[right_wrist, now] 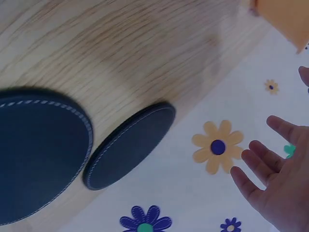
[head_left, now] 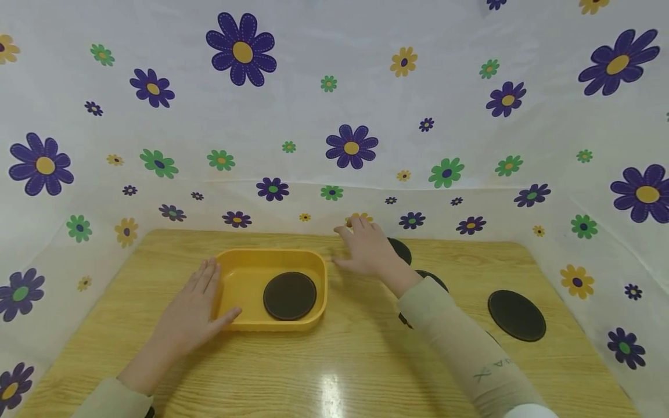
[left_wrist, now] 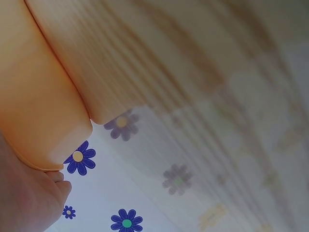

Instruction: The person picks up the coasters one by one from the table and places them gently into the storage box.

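We rest a straight-fingered left hand [head_left: 189, 310] against the yellow tray [head_left: 240, 287] holding a black disc [head_left: 290, 296]; our empty right hand [head_left: 367, 247], fingers spread, hovers nearby.

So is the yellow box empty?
Not empty: one black disc lies flat inside the yellow box, toward its right end.

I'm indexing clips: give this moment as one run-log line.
left hand: on left end of yellow tray | right hand: empty, right of tray | in tray: one black disc | on table: other black discs
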Available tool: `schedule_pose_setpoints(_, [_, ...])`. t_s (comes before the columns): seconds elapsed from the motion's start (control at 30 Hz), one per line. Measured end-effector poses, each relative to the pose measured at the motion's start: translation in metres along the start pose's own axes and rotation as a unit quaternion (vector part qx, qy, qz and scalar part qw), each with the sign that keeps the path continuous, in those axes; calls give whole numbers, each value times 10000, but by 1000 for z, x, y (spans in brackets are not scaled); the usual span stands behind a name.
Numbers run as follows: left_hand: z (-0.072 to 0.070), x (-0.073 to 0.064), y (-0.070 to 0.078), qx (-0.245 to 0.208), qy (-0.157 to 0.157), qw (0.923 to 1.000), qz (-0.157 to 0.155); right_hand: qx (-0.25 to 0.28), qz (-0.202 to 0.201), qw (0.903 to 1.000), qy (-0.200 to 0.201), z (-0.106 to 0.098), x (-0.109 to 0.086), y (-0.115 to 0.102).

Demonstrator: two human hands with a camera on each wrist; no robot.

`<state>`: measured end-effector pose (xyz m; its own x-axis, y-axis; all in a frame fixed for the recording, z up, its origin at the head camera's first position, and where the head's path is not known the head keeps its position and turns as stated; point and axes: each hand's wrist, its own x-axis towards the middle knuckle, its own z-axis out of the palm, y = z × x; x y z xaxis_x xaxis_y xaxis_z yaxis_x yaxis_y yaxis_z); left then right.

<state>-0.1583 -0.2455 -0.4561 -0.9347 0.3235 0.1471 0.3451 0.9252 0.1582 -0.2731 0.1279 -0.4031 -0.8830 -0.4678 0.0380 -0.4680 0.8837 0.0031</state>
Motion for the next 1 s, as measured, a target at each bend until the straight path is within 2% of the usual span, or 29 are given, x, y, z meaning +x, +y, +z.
schedule_pose_setpoints(0.33, [2, -1, -3, -35, 77, 10000, 13, -19, 435, 9989, -179, 12, -9, 27])
schedule_pose_setpoints(0.57, [5, -1, -5, -8, 102, 9999, 21, -68, 525, 9985, -130, 26, -14, 45])
schedule_pose_setpoints(0.73, [5, -2, -5, -54, 179, 9998, 52, -117, 691, 9973, -238, 33, -17, 54])
schedule_pose_setpoints(1.0, [3, -2, -3, -125, 117, 9999, -7, -132, 865, 9953, -403, 44, -18, 65])
